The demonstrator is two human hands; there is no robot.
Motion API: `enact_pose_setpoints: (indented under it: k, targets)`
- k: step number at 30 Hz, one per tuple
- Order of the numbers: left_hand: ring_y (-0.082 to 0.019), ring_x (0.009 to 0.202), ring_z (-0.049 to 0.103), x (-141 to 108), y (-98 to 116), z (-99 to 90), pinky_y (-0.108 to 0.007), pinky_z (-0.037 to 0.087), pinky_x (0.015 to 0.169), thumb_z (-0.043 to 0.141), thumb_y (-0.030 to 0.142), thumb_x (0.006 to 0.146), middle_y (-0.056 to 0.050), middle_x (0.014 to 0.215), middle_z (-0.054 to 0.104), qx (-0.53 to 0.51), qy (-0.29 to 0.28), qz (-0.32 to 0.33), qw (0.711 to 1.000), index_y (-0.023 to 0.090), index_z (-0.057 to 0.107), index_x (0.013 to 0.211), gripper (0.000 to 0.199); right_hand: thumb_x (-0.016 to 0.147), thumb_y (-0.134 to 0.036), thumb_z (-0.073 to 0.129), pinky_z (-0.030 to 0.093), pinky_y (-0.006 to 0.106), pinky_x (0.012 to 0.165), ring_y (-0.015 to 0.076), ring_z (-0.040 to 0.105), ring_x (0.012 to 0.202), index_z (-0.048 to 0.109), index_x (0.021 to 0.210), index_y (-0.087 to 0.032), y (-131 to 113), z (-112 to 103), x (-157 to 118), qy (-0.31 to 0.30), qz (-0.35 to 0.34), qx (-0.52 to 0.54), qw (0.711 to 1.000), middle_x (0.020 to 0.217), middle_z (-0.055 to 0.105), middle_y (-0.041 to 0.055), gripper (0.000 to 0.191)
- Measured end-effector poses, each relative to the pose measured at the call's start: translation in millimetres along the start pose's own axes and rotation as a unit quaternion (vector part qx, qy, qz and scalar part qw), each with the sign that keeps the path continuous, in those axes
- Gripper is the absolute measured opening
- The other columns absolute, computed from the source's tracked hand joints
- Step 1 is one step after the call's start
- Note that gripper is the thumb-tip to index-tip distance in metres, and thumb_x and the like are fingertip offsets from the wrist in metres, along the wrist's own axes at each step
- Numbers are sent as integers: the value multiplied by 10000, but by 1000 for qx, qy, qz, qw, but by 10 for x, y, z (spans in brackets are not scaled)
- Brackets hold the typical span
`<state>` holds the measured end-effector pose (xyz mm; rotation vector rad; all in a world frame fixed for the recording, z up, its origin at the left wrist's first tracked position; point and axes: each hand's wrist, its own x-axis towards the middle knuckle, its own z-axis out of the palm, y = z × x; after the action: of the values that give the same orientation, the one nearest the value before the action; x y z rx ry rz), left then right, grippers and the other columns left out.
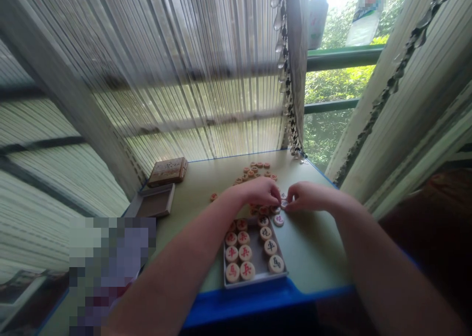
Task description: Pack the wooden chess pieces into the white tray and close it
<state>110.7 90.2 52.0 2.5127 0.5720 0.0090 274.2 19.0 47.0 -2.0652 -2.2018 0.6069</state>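
Wooden xiangqi pieces (257, 171) lie scattered over the table's far middle. My left hand (264, 191) reaches in over them, its fingers curled down; whatever they grip is hidden. Facing it, my right hand (308, 196) pinches at the edge of a xiangqi piece (284, 203) between the two hands. Nearer to me is an open shallow box (259, 257). Two columns of red-marked pieces (245, 253) fill its left side, and one column of dark-marked pieces (270, 247) lines its right side. A loose piece (279, 220) rests just beyond the box's right wall.
On the left of the pale table (191, 218) sit a brown patterned box (167, 171) and an open grey tray (154, 201). One red-marked piece (214, 197) lies apart. A string curtain (206, 80) hangs behind the table, and a blurred patch covers the lower left.
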Motion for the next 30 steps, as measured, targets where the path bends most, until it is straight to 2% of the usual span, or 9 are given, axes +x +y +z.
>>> enact_pose_setpoints:
  k: [4,9,12,16,20,23,27,30]
  targets:
    - [-113,607,561,0,-1,-2,-194,401,569,564,226,674,-8,702,683,-18,-1,-8,1000,164,729,835,239,621,-297,652,345,242,499,142,525,555,708,802,-200,40,-4,8,15,-10,5,1000,673,645,37,213]
    - [-115,684,580,-23,1,-77,-189,415,612,553,226,692,-24,762,686,-73,41,6,996,140,720,849,245,564,-398,701,351,240,479,154,542,559,684,847,-199,29,34,4,33,14,20,999,686,645,42,347]
    - [-118,683,584,-30,-10,-96,-191,417,610,564,228,687,-26,732,681,-92,50,7,995,127,720,823,231,568,-393,702,358,249,490,158,541,558,688,796,-187,-2,61,15,52,20,13,998,679,646,54,308]
    - [-121,687,595,-15,-64,-70,-194,426,608,578,228,681,-28,735,689,-99,72,5,992,129,719,809,214,593,-369,682,351,261,491,159,534,542,695,756,-187,-18,34,7,44,15,6,999,666,646,54,245]
    - [-134,686,606,-43,-66,-102,-213,439,606,566,183,686,-38,740,697,-81,119,4,990,138,721,808,203,611,-380,657,355,261,503,155,529,560,691,771,-182,-15,-32,-40,44,-6,22,999,672,643,43,257]
    - [-135,687,607,-156,21,-209,-231,447,632,574,166,684,-45,762,700,-63,153,0,986,141,723,813,199,646,-399,628,333,248,489,128,495,538,681,803,-183,-47,-64,-87,27,-53,67,996,644,618,20,272]
    - [-128,667,606,-429,166,-341,-227,440,613,610,201,678,-36,749,702,-62,132,-29,989,158,725,797,172,657,-438,623,307,235,481,108,451,540,671,811,-183,-165,-70,-155,4,-127,128,984,618,582,-2,301]
    - [-121,646,604,-678,221,-335,-208,427,574,641,245,664,-25,731,703,-68,122,-63,988,172,727,785,165,658,-459,620,295,228,476,98,428,537,664,813,-173,-288,-38,-196,2,-163,151,975,604,551,-8,329]
